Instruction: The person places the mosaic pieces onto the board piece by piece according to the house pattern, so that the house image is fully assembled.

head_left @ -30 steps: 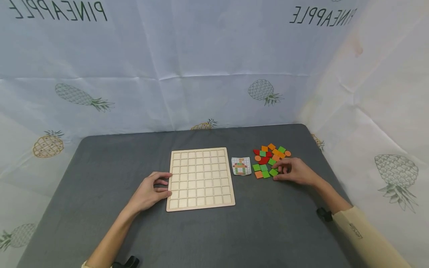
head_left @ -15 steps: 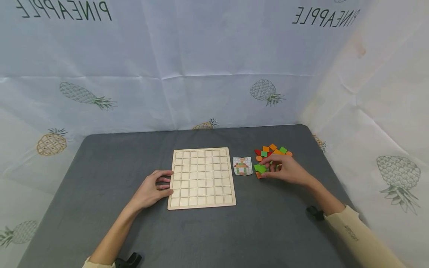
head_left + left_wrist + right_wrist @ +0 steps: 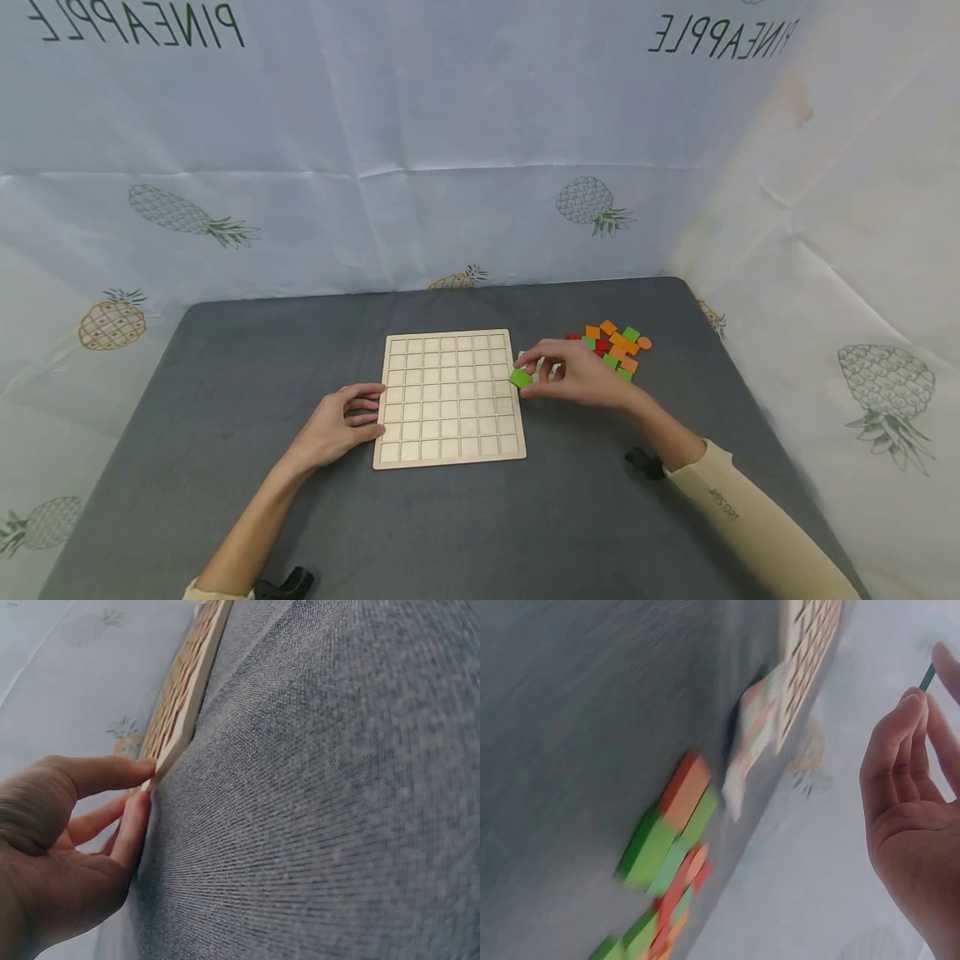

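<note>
A pale wooden grid board (image 3: 450, 398) lies on the dark table. At its left edge, my left hand (image 3: 330, 427) holds the rim with thumb and fingertips; the left wrist view shows the thumb (image 3: 120, 772) right at the board's edge. Between thumb and fingers, my right hand (image 3: 573, 375) pinches a green square tile (image 3: 521, 378) near the board's right edge. In the right wrist view the tile (image 3: 928, 677) shows edge-on. Beneath that hand, the small pattern card (image 3: 751, 735) is mostly hidden in the head view.
Several loose orange, green and red tiles (image 3: 618, 339) lie in a cluster to the right, partly covered by my right hand in the head view. The grey table (image 3: 450, 533) ends at a white cloth wall (image 3: 480, 225) printed with pineapples.
My right hand has picked up a green square from the tile cluster and carried it left, over the card to the board's right edge. My left hand stays at the board's left edge.
</note>
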Demonstrator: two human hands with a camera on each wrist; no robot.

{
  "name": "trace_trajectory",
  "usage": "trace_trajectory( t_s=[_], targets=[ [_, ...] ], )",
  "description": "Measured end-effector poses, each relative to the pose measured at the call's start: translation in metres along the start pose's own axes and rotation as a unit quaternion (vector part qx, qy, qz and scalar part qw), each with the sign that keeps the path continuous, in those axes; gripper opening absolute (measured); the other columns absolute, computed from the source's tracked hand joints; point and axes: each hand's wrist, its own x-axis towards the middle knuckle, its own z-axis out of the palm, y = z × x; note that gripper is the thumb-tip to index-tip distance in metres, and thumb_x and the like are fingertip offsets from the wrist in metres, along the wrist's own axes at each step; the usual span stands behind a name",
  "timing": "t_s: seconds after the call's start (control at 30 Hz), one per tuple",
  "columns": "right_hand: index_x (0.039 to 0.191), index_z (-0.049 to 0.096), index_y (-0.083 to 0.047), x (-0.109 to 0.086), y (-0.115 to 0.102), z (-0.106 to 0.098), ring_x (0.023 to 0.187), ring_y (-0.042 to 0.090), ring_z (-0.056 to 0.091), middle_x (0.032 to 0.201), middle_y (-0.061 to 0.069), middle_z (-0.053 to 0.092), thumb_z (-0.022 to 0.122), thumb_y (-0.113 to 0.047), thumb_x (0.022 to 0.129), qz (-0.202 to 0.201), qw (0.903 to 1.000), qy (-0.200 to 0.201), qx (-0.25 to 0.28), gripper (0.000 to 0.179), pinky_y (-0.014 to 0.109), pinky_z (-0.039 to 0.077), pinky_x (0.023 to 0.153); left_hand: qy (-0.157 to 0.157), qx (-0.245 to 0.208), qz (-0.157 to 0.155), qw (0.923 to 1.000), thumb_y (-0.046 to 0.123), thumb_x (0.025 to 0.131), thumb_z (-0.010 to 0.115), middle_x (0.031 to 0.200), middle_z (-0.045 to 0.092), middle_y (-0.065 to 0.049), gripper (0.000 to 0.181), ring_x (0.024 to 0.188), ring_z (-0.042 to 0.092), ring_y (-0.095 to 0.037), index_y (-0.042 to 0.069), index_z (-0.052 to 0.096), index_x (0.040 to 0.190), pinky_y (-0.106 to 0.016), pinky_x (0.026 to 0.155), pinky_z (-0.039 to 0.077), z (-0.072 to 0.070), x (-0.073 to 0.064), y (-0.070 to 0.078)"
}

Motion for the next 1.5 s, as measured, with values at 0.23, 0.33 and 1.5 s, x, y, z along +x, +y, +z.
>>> trace_trajectory(
  t_s=[0.23,0.33,1.5],
  targets=[
    [0.123,0.08,-0.016,0.026,-0.014,0.029,0.083,0.007,0.068,0.105,0.002,0.072,0.092,-0.025,0.089,-0.024,0.9989,-0.036,0.015,0.038,0.027,0.061,0.071,-0.003,0.0,-0.001,1.0,0.001,0.092,0.083,0.145,0.062,-0.028,0.066,0.13,0.065,-0.04,-0.006,0.055,0.151,-0.035,0.105,0.063,-0.001,0.0,0.0],
    [0.125,0.079,-0.015,0.036,-0.018,0.042,0.085,0.005,0.069,0.108,0.0,0.074,0.091,-0.024,0.09,-0.04,0.9974,-0.055,0.023,0.039,0.024,0.062,0.074,-0.005,-0.005,-0.002,1.0,0.001,0.092,0.083,0.145,0.062,-0.028,0.066,0.131,0.066,-0.04,-0.006,0.055,0.151,-0.035,0.106,0.062,-0.002,0.0,0.0],
    [0.125,0.079,-0.01,0.104,-0.037,0.132,0.071,0.0,0.059,0.104,0.006,0.074,0.087,-0.017,0.094,-0.039,0.9853,-0.166,0.0,0.032,0.016,0.054,0.07,-0.011,-0.025,-0.016,0.9995,0.002,0.094,0.081,0.146,0.062,-0.027,0.065,0.134,0.064,-0.04,-0.004,0.054,0.153,-0.035,0.107,0.062,-0.003,-0.001,0.0]
  ],
)
